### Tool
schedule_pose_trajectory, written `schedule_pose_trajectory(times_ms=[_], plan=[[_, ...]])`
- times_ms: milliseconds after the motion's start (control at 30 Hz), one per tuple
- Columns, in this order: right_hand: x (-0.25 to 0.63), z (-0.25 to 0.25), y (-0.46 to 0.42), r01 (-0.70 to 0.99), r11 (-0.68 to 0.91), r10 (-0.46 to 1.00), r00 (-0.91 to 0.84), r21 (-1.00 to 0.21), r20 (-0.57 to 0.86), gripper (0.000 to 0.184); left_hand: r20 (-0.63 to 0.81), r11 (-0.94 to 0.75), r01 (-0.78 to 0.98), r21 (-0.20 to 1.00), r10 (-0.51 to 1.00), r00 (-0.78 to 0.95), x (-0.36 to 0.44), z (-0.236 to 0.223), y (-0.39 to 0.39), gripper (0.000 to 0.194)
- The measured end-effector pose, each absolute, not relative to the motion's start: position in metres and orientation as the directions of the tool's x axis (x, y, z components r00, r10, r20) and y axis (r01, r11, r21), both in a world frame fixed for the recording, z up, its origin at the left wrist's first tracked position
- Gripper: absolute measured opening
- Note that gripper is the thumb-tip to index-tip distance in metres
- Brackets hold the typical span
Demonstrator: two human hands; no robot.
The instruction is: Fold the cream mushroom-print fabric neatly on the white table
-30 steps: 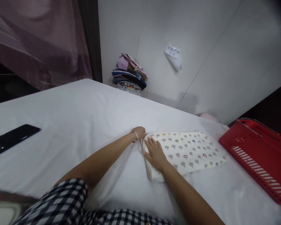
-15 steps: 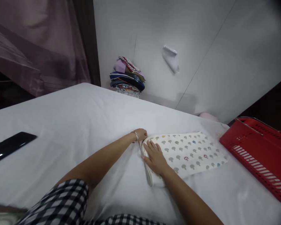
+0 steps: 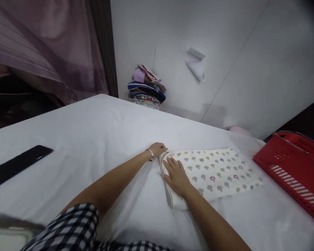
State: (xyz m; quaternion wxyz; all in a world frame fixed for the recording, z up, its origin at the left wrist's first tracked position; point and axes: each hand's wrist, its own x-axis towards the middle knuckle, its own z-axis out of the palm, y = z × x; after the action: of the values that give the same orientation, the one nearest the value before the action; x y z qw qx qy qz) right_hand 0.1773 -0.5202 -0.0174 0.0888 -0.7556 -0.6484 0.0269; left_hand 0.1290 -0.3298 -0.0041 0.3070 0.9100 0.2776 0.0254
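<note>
A folded white cloth (image 3: 211,170) with grey and a few coloured mushroom prints lies on the white sheet. Its layered, rounded fold faces left. My left hand (image 3: 157,149), with a bracelet at the wrist, is at the far left corner of that fold; its fingers are pinched together on the edge. My right hand (image 3: 176,176) rests flat on top of the cloth near the same fold, fingers stretched out and slightly spread.
A red plastic basket (image 3: 290,167) stands to the right. On the left lies a black flat device (image 3: 21,162). Beyond the sheet's far edge are a pile of folded clothes (image 3: 147,87) and a crumpled white piece (image 3: 196,64). A pinkish curtain (image 3: 54,45) hangs at upper left.
The view has shifted a little, so everything sits slightly further right. My left fingers have come closer to the cloth's corner. The right hand stays flat on the cloth.
</note>
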Motion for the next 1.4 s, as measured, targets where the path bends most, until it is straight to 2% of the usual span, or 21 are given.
schedule_pose_trajectory(times_ms=[67,167,267,333,533,700,800,967,1100,1200,1267,1400], plan=[[0.177,-0.018,-0.519,0.975,-0.147,0.984,0.161,-0.165,0.075,0.055,-0.146,-0.646,0.512,0.566,0.533,0.834,0.126,-0.002,-0.334,0.045],[0.179,-0.016,-0.517,0.974,-0.147,0.985,0.161,-0.175,0.069,0.055,-0.239,-0.682,0.562,0.467,0.514,0.823,0.131,0.005,-0.343,0.056],[0.181,-0.012,-0.518,0.963,-0.160,0.986,0.167,-0.217,0.015,0.057,-0.310,-0.731,0.584,0.353,0.498,0.810,0.142,0.011,-0.351,0.058],[0.180,-0.010,-0.524,0.951,-0.168,0.986,0.168,-0.260,-0.023,0.056,-0.322,-0.741,0.585,0.330,0.495,0.807,0.147,0.014,-0.352,0.057],[0.163,-0.012,-0.557,0.947,-0.173,0.982,0.188,-0.270,0.030,0.058,-0.326,-0.713,0.606,0.353,0.513,0.794,0.144,0.015,-0.352,0.057],[0.154,-0.009,-0.590,0.933,-0.134,0.962,0.203,-0.335,0.182,0.047,-0.288,-0.710,0.602,0.366,0.528,0.798,0.139,0.013,-0.356,0.056],[0.148,-0.012,-0.610,0.958,-0.075,0.950,0.153,-0.278,0.272,0.040,-0.243,-0.715,0.590,0.376,0.538,0.807,0.139,0.009,-0.357,0.055],[0.138,-0.023,-0.622,0.979,-0.067,0.957,0.118,-0.193,0.265,0.043,-0.231,-0.716,0.581,0.387,0.534,0.813,0.144,0.004,-0.354,0.049],[0.136,-0.024,-0.619,0.952,-0.113,0.935,0.198,-0.284,0.293,0.049,-0.204,-0.684,0.581,0.442,0.554,0.807,0.145,-0.002,-0.354,0.050],[0.138,-0.016,-0.614,0.912,-0.151,0.906,0.283,-0.382,0.316,0.044,-0.177,-0.659,0.588,0.469,0.582,0.794,0.144,-0.007,-0.354,0.054],[0.141,-0.006,-0.609,0.924,-0.107,0.937,0.217,-0.367,0.272,0.038,-0.188,-0.655,0.591,0.471,0.581,0.792,0.145,-0.008,-0.353,0.057],[0.149,0.023,-0.592,0.967,0.111,0.994,-0.106,-0.230,0.032,0.036,-0.244,-0.661,0.596,0.456,0.551,0.798,0.149,-0.006,-0.352,0.061]])
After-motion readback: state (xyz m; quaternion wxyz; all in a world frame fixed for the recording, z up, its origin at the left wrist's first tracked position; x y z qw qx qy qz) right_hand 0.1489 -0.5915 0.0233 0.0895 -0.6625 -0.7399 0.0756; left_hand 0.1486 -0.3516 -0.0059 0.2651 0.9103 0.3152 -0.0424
